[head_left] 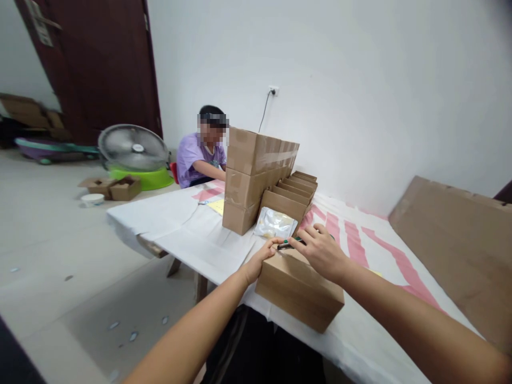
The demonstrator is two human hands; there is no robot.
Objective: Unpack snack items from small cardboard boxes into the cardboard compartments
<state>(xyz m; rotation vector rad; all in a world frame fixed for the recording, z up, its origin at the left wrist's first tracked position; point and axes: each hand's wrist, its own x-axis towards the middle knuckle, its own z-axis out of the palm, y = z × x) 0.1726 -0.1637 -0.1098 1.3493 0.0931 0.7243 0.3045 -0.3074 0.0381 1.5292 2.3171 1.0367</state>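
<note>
A closed cardboard box (298, 285) lies at the near edge of the table, right in front of me. My left hand (259, 262) grips its left end, with the fingertips at the top corner. In my right hand (320, 253) is a dark hand tool with green parts (285, 246), held low across the box top. Its tip comes close to my left fingers, and my right fingers hide most of it, so its exact kind is unclear. Just beyond the box, a shiny silver plastic packet (276, 222) leans by the standing boxes.
Stacked taped boxes (242, 178) rise beyond my hands, beside a row of open boxes (288, 200). Behind the stack sits a person in a purple shirt (190, 154). A large cardboard sheet (452, 240) stands at right. A fan (134, 146) and small cartons (126, 188) are on the floor.
</note>
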